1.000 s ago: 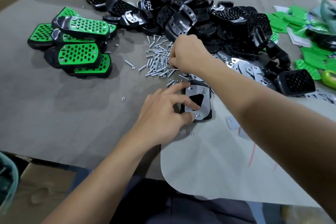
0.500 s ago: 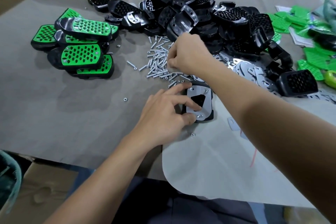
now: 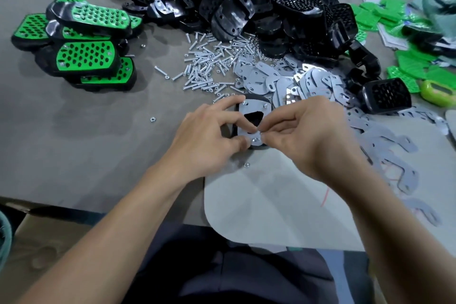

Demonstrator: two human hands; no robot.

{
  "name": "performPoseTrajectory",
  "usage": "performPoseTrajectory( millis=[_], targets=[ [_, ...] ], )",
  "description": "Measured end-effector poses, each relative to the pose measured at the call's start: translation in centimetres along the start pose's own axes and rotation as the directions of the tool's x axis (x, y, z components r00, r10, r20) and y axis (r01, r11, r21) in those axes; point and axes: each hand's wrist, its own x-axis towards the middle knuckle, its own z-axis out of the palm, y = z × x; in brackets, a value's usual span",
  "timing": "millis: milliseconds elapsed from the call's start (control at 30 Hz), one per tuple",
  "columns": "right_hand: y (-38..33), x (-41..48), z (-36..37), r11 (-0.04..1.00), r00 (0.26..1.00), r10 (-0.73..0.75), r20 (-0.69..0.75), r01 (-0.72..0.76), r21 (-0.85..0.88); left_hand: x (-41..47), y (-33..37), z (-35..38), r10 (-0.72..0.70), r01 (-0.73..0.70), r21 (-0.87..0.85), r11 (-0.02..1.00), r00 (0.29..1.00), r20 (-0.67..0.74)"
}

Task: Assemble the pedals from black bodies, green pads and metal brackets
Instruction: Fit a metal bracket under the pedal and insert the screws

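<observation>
Near box [image 3: 49,237], bottom left under the table edge: contents not visible. Pale mat [image 3: 271,205] lay on the table [image 3: 98,143] in front of the person, one loose nut [image 3: 246,165] at its far edge.

Just past it, the pedal [image 3: 254,103] sat face down, bracket [image 3: 244,128] on top. Left hand [image 3: 204,140] gripped the pedal: thumb at the near end, index at the far end, other fingers loosely spread. Right hand [image 3: 313,136] was narrow, thumb and index pinching a small part [image 3: 260,134] at the bracket's near hole; too small to tell what.

Behind: brackets [image 3: 296,79] piled right, screws [image 3: 209,64] beside them on the left. Finished pedals [image 3: 84,57] stacked far left. Black bodies [image 3: 246,2] heaped at the back, green pads [image 3: 407,61] far right.
</observation>
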Motion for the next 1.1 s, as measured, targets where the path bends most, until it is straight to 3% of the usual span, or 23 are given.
performPoseTrajectory(
  millis=[300,700,867,1033,1100],
  targets=[
    [-0.6,0.1,0.9,0.970,0.993,-0.109,0.038,0.114,-0.215,0.0,-0.2,0.0,0.031,-0.031,0.030,0.999,0.999,0.024],
    [-3.8,2.0,-0.6,0.818,0.940,-0.166,0.298,0.300,-0.490,0.2,-0.7,0.1,0.055,-0.058,0.063,0.996,0.997,0.046],
    [-2.8,1.9,-1.1,0.837,0.927,-0.137,0.350,0.297,-0.459,0.1,-0.9,0.1,0.064,-0.066,0.038,0.997,0.997,0.036],
    [-0.7,0.3,-1.1,0.933,0.970,-0.213,0.119,0.238,-0.271,0.1,-0.9,0.0,0.077,-0.078,0.028,0.997,0.996,0.032],
    [-0.2,-0.4,-0.4,0.947,0.970,-0.216,0.113,0.236,-0.217,0.2,-0.9,0.1,0.070,-0.071,0.041,0.997,0.997,0.030]
  ],
)
